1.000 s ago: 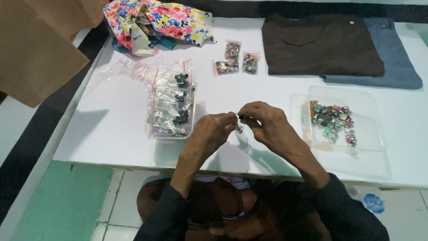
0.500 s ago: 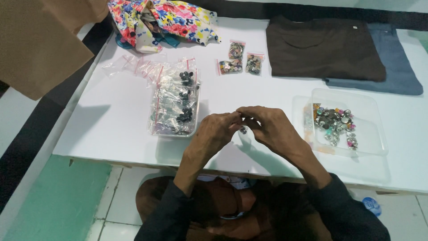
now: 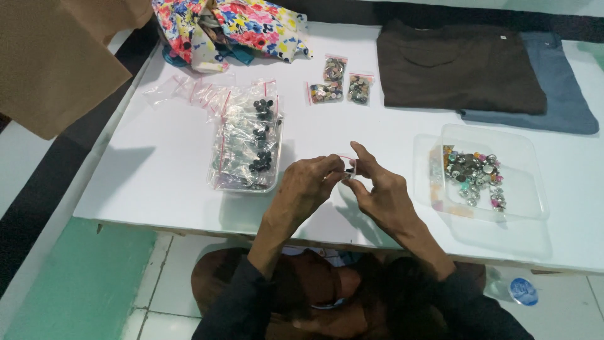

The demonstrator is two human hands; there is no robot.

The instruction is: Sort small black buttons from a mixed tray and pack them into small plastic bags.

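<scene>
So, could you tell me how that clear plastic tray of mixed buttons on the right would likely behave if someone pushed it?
The clear tray looks thin and light, so it would probably slide easily on the smooth white table. Its loose buttons would likely shift and rattle. Being low and wide, it seems unlikely to tip.

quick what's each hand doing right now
Left hand: closed, fingertips pinching the small clear zip bag.
Right hand: closed, pinching the same bag from the other side; its contents are too small to tell.

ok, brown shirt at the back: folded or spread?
Folded. The brown shirt lies as a flat, neat rectangle on the table, overlapping a folded blue garment.
</scene>
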